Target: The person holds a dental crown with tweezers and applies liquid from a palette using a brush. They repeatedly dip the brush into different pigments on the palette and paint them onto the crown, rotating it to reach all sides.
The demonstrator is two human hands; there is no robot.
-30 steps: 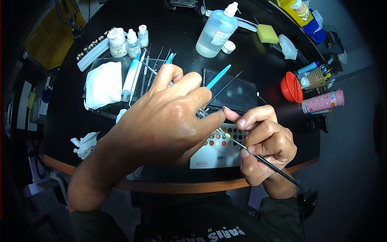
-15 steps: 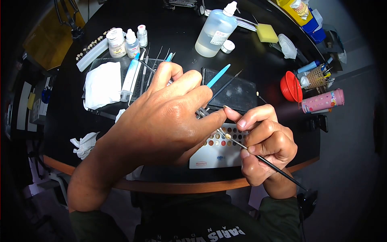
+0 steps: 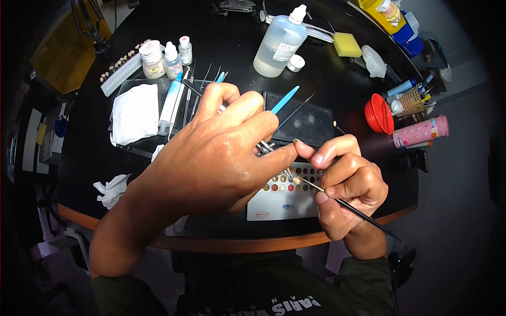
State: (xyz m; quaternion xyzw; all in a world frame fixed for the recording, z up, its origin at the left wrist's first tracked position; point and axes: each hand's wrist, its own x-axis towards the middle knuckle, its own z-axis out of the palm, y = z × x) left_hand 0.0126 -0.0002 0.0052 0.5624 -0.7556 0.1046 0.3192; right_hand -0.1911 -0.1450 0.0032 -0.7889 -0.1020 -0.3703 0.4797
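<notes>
My left hand (image 3: 221, 147), closed and seen from the back, is wrapped round a metal clamp-like tool (image 3: 266, 147), mostly hidden by the fingers. A small cream tooth-shaped piece (image 3: 297, 180) sits at the tool's lower tip. In my right hand (image 3: 350, 184) a thin black-handled brush (image 3: 363, 215) is pinched, its tip pointing left beside the tooth piece. The index fingertips of both hands nearly meet above it. Below lies a white palette (image 3: 274, 208) with rows of coloured round wells, partly covered by my hands.
Behind are a folded white cloth (image 3: 135, 113), a syringe (image 3: 169, 105), small bottles (image 3: 153, 60), a large clear bottle (image 3: 279, 47) and a dark tray (image 3: 311, 124). To the right are red bowls (image 3: 377, 113), a pink cylinder (image 3: 421, 131) and a yellow sponge (image 3: 347, 45).
The brush tip has drawn slightly back to the right from the tooth piece, and the brush handle has tilted a little. My left hand has hardly moved.
</notes>
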